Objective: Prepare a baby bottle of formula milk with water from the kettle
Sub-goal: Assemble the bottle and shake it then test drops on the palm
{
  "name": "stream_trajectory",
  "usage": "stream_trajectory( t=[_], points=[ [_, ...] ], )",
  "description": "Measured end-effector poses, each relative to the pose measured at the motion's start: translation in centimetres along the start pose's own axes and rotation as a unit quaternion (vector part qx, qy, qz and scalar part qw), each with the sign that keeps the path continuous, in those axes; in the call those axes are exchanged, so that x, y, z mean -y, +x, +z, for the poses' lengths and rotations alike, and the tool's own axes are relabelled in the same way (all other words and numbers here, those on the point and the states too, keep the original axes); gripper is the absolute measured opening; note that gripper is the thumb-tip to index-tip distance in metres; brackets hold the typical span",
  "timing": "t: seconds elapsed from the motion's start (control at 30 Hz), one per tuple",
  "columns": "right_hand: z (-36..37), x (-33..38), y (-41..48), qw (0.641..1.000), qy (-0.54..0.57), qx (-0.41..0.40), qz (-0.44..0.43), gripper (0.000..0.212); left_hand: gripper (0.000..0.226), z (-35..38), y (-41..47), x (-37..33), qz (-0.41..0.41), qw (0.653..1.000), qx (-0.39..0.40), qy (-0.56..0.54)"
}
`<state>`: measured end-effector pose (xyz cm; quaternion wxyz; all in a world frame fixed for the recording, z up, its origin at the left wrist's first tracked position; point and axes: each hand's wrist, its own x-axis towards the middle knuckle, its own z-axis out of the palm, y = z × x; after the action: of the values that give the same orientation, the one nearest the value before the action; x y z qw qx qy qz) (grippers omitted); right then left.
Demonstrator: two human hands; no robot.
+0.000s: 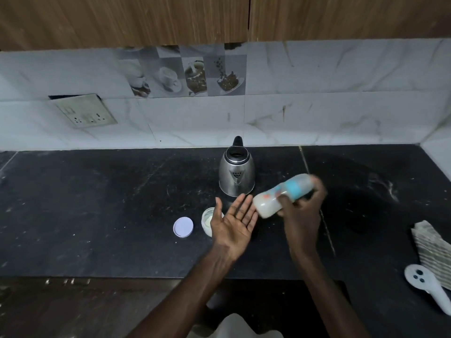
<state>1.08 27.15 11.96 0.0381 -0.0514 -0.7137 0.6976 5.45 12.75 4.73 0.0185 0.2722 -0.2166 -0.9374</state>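
My right hand (302, 206) grips a baby bottle (280, 195) with a blue cap and milky liquid inside. It is tilted almost flat, base toward the left, and blurred by motion. My left hand (235, 217) is held palm up with its fingers spread, just left of the bottle's base and holding nothing. A steel kettle (236, 173) with a black handle stands upright behind both hands, lid open. Partly hidden by my left hand, a small open formula jar (207, 222) with white powder sits on the black counter (97, 203). Its lilac lid (183, 227) lies flat to its left.
A folded striped cloth (432, 247) and a white controller (427, 286) lie at the counter's right front edge. A socket plate (85, 111) hangs on the marble backsplash at left. Wooden cabinets run overhead.
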Motion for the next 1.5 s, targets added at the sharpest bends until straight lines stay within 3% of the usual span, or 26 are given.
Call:
stream_trajectory(
  t=[0.07, 0.1, 0.23, 0.4, 0.43, 0.53, 0.57, 0.67, 0.7, 0.73, 0.83, 0.87, 0.97, 1.0, 1.13, 1.5],
  points=[
    [-0.1, 0.3, 1.6, 0.994, 0.07, -0.086, 0.004, 0.078, 0.076, 0.0, 0.5, -0.2, -0.003, 1.0, -0.007, -0.001],
    [0.1, 0.3, 1.6, 0.995, 0.057, -0.082, 0.005, 0.079, 0.076, -0.1, 0.7, -0.3, -0.004, 1.0, -0.011, -0.003],
    [0.8, -1.0, -0.3, 0.99, -0.084, 0.116, 0.015, 0.082, 0.078, 0.5, 1.2, -0.3, -0.007, 1.0, -0.016, -0.011],
    [1.2, 0.4, 2.0, 0.993, 0.082, -0.084, 0.007, 0.079, 0.078, 0.6, 1.7, -1.3, 0.002, 1.0, -0.014, 0.01],
    [1.7, 0.6, 1.5, 0.996, 0.057, -0.062, 0.006, 0.081, 0.078, 0.7, 1.6, -1.4, 0.003, 1.0, -0.014, 0.009],
    [2.4, 0.2, -0.2, 0.992, -0.057, 0.11, 0.006, 0.084, 0.078, 1.0, 1.4, -1.7, 0.004, 1.0, -0.006, -0.009],
    [2.3, 0.4, 0.1, 0.992, -0.056, 0.115, -0.007, 0.083, 0.078, 1.0, 1.4, -1.9, 0.007, 1.0, -0.006, -0.009],
    [2.4, 1.5, 2.4, 0.997, 0.06, -0.043, -0.01, 0.079, 0.077, 0.5, 1.5, -2.3, 0.013, 1.0, -0.013, 0.01],
    [2.6, 1.6, 2.7, 0.995, 0.075, -0.063, -0.009, 0.078, 0.077, 0.4, 1.5, -2.4, 0.012, 1.0, -0.016, 0.005],
    [3.0, 1.7, 2.5, 0.997, 0.058, -0.041, -0.006, 0.079, 0.076, 0.4, 1.4, -2.4, 0.01, 1.0, -0.018, -0.002],
    [3.6, 1.0, 1.1, 0.983, -0.067, 0.171, 0.013, 0.08, 0.077, 0.8, 1.1, -2.2, 0.005, 0.999, -0.016, -0.03],
    [3.4, 0.8, 1.1, 0.98, -0.079, 0.185, 0.003, 0.08, 0.078, 0.8, 1.0, -2.1, 0.008, 0.999, -0.013, -0.032],
    [3.0, 0.9, 2.3, 0.998, -0.016, 0.062, 0.006, 0.074, 0.081, 1.1, 1.0, -2.6, 0.025, 1.0, -0.012, -0.005],
    [3.1, 1.0, 2.4, 0.998, -0.019, 0.067, 0.011, 0.072, 0.081, 1.1, 1.0, -2.7, 0.026, 1.0, -0.011, -0.007],
    [3.4, 0.5, 2.0, 0.973, -0.054, 0.221, 0.048, 0.073, 0.078, 1.5, 0.5, -2.7, 0.018, 0.999, 0.004, -0.047],
    [1.8, 0.8, 2.5, 0.971, -0.04, 0.233, 0.043, 0.074, 0.078, 2.9, -0.6, -2.5, 0.002, 0.998, 0.054, -0.027]
  ],
)
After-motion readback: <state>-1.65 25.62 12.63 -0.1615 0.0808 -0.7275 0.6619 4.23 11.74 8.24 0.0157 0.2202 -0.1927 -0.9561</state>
